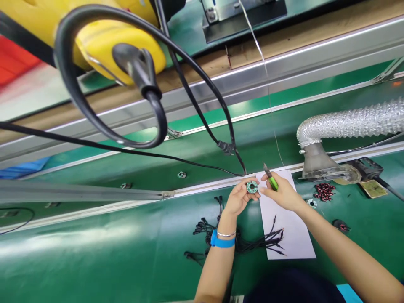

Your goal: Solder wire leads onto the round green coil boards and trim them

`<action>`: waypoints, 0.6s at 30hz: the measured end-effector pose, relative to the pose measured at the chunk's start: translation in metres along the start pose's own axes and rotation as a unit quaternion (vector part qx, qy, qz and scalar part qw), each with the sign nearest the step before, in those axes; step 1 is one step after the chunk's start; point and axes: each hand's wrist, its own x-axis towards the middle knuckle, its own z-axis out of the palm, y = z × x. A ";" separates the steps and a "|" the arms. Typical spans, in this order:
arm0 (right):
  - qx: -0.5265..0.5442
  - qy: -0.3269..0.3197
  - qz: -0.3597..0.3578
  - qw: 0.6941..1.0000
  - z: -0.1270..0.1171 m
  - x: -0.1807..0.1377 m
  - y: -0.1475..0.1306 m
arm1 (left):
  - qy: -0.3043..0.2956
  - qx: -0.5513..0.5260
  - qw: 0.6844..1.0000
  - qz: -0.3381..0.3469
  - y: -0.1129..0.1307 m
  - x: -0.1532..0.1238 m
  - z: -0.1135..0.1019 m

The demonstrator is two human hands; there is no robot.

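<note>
My left hand [237, 200] is closed on a small round circuit board [251, 187], green with a dark centre, pinched at its edge between fingers and thumb. Just to its right, my right hand [283, 194] grips a pair of green-handled pliers [272, 182], their dark, narrow tip pointing up and away. The tool and the board are apart. Below both hands lies a white sheet of paper [293, 244]. A bundle of black cables [252, 245] runs under my left wrist, with its stripped ends fanned out on the paper.
A fume duct with a silver hose [350, 125] stands right, near a pile of small red-and-black parts [324, 192], another round board [312, 203] and a soldering stand with a sponge [373, 188]. A thick black cord [202, 75] loops overhead from a yellow machine [126, 42]. Thin wire hangs centrally.
</note>
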 end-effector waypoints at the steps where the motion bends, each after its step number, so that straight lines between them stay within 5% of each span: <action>1: 0.015 0.006 -0.008 1.000 0.001 -0.010 -0.005 | -0.009 -0.005 1.000 0.003 0.000 -0.006 0.007; 8: 0.029 0.066 -0.055 0.996 -0.001 -0.055 -0.023 | -0.028 -0.033 0.999 0.014 -0.001 -0.032 0.042; 18: -0.064 0.178 -0.114 0.975 -0.003 -0.085 -0.043 | -0.024 -0.048 0.999 -0.007 0.000 -0.043 0.061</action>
